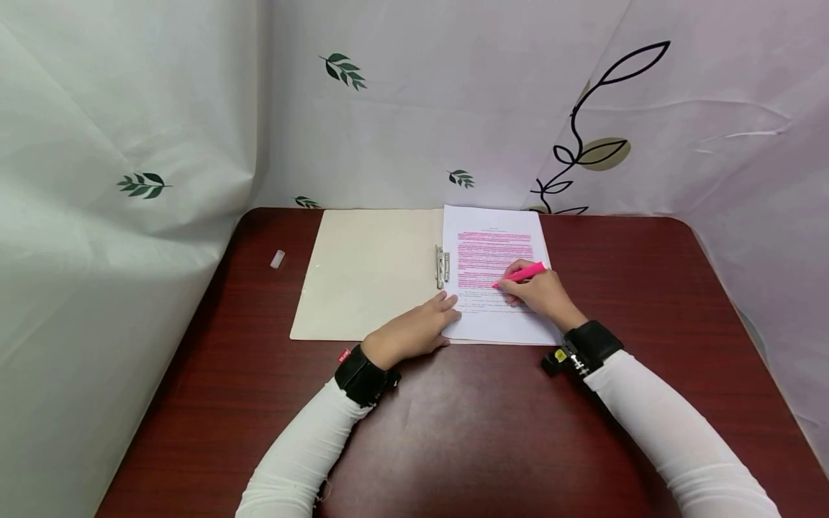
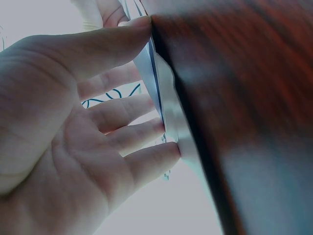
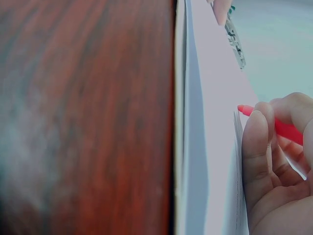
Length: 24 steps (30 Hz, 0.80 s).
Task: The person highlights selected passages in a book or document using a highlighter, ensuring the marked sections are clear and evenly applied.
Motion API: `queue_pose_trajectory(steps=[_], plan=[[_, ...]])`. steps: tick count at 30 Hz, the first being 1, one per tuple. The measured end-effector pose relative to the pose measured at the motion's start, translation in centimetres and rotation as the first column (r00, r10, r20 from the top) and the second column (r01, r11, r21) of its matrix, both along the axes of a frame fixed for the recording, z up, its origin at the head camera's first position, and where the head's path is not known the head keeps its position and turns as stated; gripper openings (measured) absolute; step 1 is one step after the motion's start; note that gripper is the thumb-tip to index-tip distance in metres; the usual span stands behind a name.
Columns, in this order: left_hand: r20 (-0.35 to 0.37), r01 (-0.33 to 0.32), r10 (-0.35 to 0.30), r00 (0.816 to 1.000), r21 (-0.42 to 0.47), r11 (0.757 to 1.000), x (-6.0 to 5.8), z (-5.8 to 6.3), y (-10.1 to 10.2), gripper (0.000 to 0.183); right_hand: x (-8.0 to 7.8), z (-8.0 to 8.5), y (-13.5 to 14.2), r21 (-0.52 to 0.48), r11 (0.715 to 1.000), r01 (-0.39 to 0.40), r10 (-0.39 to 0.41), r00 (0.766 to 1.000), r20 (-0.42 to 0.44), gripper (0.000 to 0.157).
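Note:
My right hand (image 1: 536, 293) pinches a pink highlighter (image 1: 527, 273) between thumb and fingers, its tip down at a line of text. The printed sheet (image 1: 479, 324) lies on the right side of an open cream folder (image 1: 369, 273); pink covers its upper lines, and the lower lines are plain black print. At the sheet's lower left corner rests my left hand (image 1: 417, 329), fingers spread and fairly straight, fingertips on the paper and folder. In the left wrist view, its thumb (image 2: 132, 29) lies along the near edge of the paper.
A metal clip (image 1: 442, 267) sits at the folder's fold, just beyond my left fingertips. Left of the folder, a small white block (image 1: 277, 259) lies on the dark red-brown wooden table (image 1: 466, 424). A pale curtain with leaf prints (image 1: 401, 108) hangs behind the table's far edge.

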<state>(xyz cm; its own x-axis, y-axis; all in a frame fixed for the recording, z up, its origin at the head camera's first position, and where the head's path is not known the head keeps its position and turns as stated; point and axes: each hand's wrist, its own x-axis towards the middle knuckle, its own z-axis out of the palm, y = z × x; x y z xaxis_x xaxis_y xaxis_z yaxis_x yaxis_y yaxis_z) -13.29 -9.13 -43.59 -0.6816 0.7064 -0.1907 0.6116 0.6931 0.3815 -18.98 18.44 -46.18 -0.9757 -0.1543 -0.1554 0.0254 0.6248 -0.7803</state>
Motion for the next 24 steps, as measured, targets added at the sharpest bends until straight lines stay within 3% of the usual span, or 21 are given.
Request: queue_pose_trajectory(steps=[24], plan=[[-0.001,0.000,0.000,1.000,0.007,1.000,0.04,0.07,-0.02,0.048,0.08,0.06,1.02,-0.019,1.000,0.019,-0.019,1.000,0.019,0.020]])
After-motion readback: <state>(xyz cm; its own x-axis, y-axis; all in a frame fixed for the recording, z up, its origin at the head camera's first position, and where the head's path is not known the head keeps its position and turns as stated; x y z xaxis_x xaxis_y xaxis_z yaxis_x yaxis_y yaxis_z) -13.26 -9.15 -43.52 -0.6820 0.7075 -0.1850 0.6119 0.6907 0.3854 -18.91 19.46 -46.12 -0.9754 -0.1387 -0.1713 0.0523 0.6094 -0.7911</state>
